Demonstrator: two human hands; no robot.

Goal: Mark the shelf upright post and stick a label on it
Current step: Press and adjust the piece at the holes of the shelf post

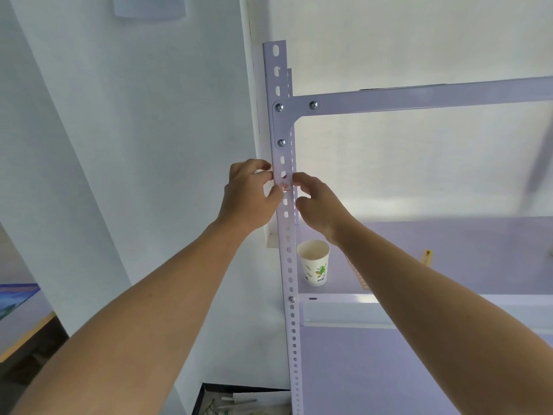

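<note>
The pale perforated upright post (289, 265) of a metal shelf rises through the middle of the head view. A small label with reddish print (283, 186) lies on the post's face just below one of its slots. My left hand (250, 196) is at the post's left edge, its fingertips pinching the label's left side. My right hand (318, 202) is at the post's right edge, its index finger touching the label's right end. Whether the label is fully stuck down is unclear.
A paper cup with a green print (313, 263) stands on the shelf board (449, 265) right of the post. A yellow object (427, 256) lies farther right. A horizontal beam (419, 98) is bolted to the post above my hands. A dark box (239, 399) sits below.
</note>
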